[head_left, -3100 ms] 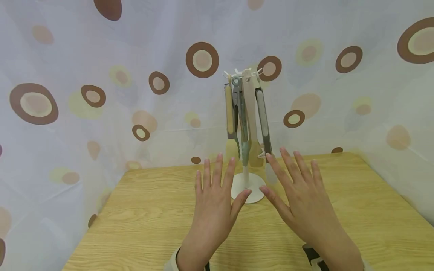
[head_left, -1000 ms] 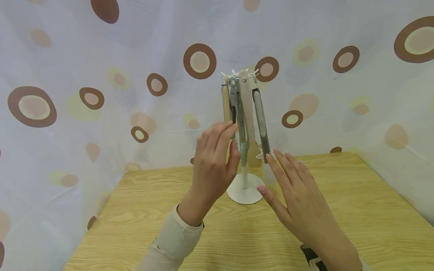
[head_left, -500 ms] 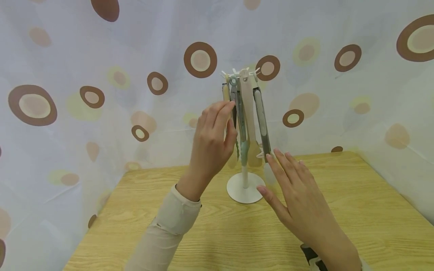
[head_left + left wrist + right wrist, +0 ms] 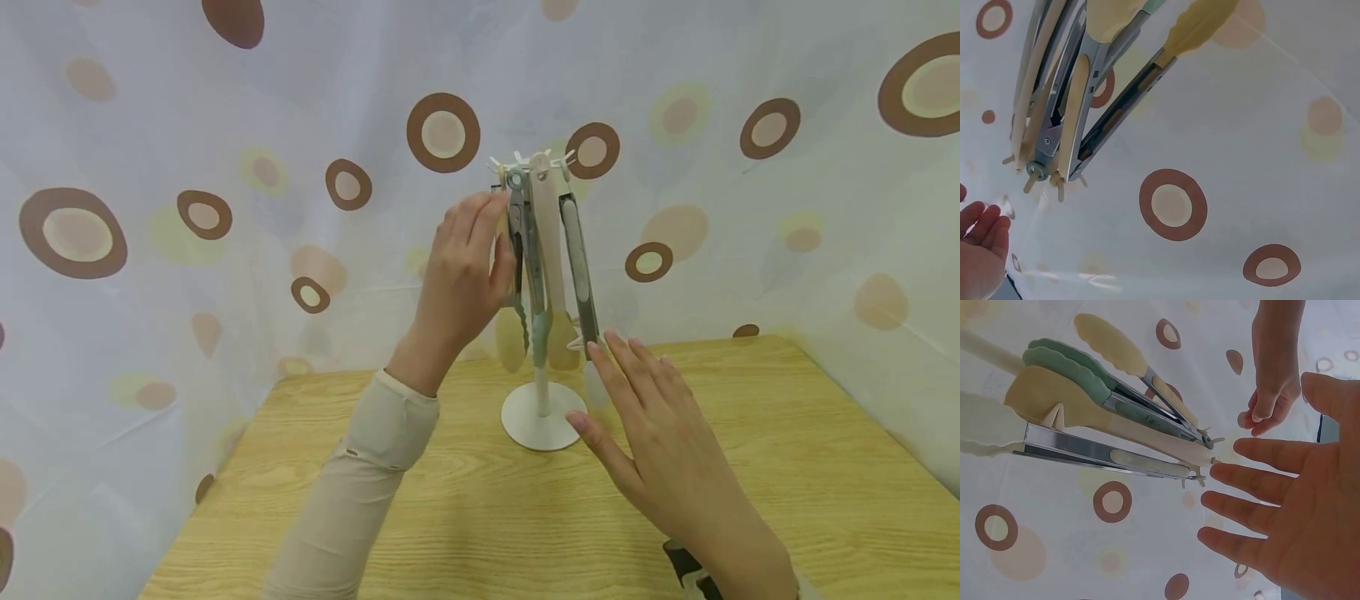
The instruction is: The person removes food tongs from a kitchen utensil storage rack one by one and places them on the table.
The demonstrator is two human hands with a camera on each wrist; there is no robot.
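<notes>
Kitchen utensils hang from a white rack [image 4: 532, 425] with a round base. They include yellow-tipped tongs [image 4: 1113, 347], green-tipped tongs [image 4: 1069, 372], a beige spatula [image 4: 1041, 397] and white-tipped tongs [image 4: 1072, 450]. My left hand [image 4: 463, 267] is raised at the rack's left, its fingers loosely bent; in the head view it covers much of the yellow-tipped tongs' handle. The right wrist view shows a gap between that hand and the utensils. Lower down, on the near right side, my right hand [image 4: 667, 433] spreads its straight fingers near the white-tipped tongs, holding nothing.
The rack stands on a wood-grain table [image 4: 300, 475]. A pale curtain [image 4: 165, 150] with brown and beige oval spots surrounds the back and sides. White hooks [image 4: 517, 157] stick out around the rack's top.
From a flat, spread pose low before the rack, my left hand has risen toward the top of the yellow-tipped tongs, its fingers bending. My right hand stays nearly still, its fingers slightly closer together.
</notes>
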